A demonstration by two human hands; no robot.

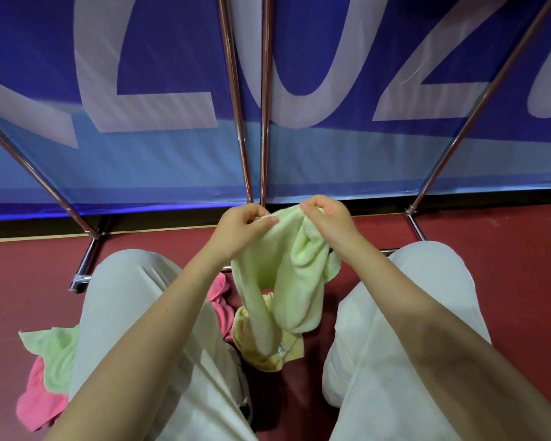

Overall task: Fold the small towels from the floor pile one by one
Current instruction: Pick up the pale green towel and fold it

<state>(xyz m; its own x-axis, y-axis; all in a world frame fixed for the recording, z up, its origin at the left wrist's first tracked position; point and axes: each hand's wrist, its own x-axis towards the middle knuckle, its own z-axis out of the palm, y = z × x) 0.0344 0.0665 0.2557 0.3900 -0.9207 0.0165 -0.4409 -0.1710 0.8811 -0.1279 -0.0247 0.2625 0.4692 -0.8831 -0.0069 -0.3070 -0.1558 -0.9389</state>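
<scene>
- I count five small towels: two light green, two pink, one yellow.
- The left hand [242, 226] pinches the top edge of one light green towel [287, 281], thumb against curled fingers.
- The right hand [326, 219] pinches the same edge, just beside the left one.
- This towel hangs between the knees, above the yellow towel [268, 354] and a pink towel [220, 300] on the floor [506, 249].
- The second green towel [54, 358] lies on another pink towel [35, 405], left of the left leg.
</scene>
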